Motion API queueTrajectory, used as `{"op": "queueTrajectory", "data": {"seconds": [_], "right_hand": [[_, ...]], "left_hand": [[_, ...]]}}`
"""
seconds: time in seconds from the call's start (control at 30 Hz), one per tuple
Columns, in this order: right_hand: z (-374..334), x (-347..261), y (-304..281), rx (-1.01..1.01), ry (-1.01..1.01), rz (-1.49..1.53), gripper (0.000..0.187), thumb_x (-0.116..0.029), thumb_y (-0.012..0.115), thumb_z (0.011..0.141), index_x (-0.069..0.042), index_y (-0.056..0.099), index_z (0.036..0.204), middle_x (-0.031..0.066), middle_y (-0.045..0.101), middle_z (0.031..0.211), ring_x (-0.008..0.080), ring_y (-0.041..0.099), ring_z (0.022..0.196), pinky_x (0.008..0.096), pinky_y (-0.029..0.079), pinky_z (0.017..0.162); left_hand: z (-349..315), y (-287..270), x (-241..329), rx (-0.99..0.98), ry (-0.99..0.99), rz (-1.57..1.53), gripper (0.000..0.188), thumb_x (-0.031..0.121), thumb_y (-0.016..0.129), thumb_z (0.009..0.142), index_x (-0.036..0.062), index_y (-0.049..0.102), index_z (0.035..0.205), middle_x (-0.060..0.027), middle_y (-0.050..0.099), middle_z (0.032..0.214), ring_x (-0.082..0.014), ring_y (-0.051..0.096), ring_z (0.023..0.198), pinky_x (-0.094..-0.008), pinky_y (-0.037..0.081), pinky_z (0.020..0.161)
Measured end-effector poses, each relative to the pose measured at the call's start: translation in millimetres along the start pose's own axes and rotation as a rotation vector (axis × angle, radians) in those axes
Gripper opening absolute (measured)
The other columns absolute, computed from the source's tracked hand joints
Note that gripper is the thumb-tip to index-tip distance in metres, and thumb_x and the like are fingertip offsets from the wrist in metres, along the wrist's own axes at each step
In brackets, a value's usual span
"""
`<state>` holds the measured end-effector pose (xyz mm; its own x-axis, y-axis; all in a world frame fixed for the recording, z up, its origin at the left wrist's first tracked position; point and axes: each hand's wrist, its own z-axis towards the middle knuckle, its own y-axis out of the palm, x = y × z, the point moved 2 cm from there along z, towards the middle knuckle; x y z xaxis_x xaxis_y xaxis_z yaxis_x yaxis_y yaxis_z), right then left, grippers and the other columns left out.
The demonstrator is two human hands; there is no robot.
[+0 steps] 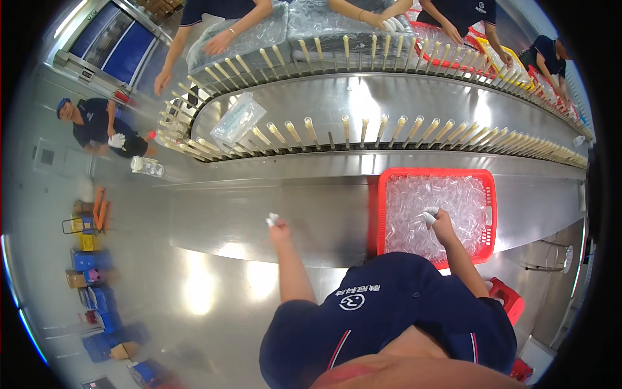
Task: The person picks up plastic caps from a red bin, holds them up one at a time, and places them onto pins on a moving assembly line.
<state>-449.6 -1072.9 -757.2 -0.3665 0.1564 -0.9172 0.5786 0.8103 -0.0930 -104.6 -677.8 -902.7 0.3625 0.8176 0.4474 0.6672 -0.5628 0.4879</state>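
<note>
A red plastic basket (pixel 383 214) full of clear, short plastic tubes (pixel 414 188) stands in front of me on the right. Over the tubes is my right hand (pixel 442 225), white covers on its fingertips. Its fingers are curved and slightly apart, with no tube clearly between them. Left of the basket, my left hand (pixel 278 228) hovers above the bare steel worktop (pixel 324 220). White covers its fingertips too, and the fingers are drawn together; whatever they hold is too small to make out.
Beyond the worktop curves a conveyor (pixel 291 107) lined with upright pale-tipped pegs (pixel 402 123). A clear plastic bag (pixel 238 120) lies on its steel middle. Co-workers handle bagged goods (pixel 350 32) and baskets across it; another person (pixel 97 123) stands far left. A red stool (pixel 508 299) is behind my right arm.
</note>
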Motion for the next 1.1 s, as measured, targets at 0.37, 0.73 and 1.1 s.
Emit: {"op": "queueTrajectory", "data": {"seconds": [0.37, 0.73, 1.1], "right_hand": [[-4, 33, -93, 0.097, 0.104, -0.137, 0.017, -0.016, 0.060, 0.079, 0.000, 0.060, 0.083, 0.0034, 0.057, 0.064, 0.0094, 0.048, 0.051, 0.0234, 0.039, 0.049], [-52, -16, -194, 0.288, -0.348, -1.077, 0.034, -0.019, 0.068, 0.066, -0.005, 0.059, 0.096, 0.0132, 0.055, 0.095, 0.0308, 0.049, 0.093, 0.0442, 0.039, 0.080], [-160, -209, -231, 0.042, -0.584, -0.330, 0.053, -0.023, 0.061, 0.077, -0.006, 0.041, 0.124, 0.0144, 0.041, 0.127, 0.0259, 0.043, 0.112, 0.0350, 0.038, 0.088]], "left_hand": [[-115, 80, -29, -0.241, 0.239, 0.290, 0.018, 0.020, 0.057, 0.082, 0.0057, 0.058, 0.094, -0.0013, 0.056, 0.074, -0.0038, 0.037, 0.049, -0.0163, 0.030, 0.040], [-417, 81, -339, -1.638, 0.775, 1.530, 0.021, 0.015, 0.060, 0.075, 0.0051, 0.062, 0.094, -0.0139, 0.060, 0.093, -0.0310, 0.055, 0.088, -0.0383, 0.043, 0.080], [-639, 137, -361, -0.694, -0.237, 0.808, 0.033, 0.011, 0.048, 0.084, 0.0046, 0.042, 0.116, -0.0077, 0.052, 0.097, -0.0146, 0.053, 0.086, -0.0274, 0.045, 0.070]]}}
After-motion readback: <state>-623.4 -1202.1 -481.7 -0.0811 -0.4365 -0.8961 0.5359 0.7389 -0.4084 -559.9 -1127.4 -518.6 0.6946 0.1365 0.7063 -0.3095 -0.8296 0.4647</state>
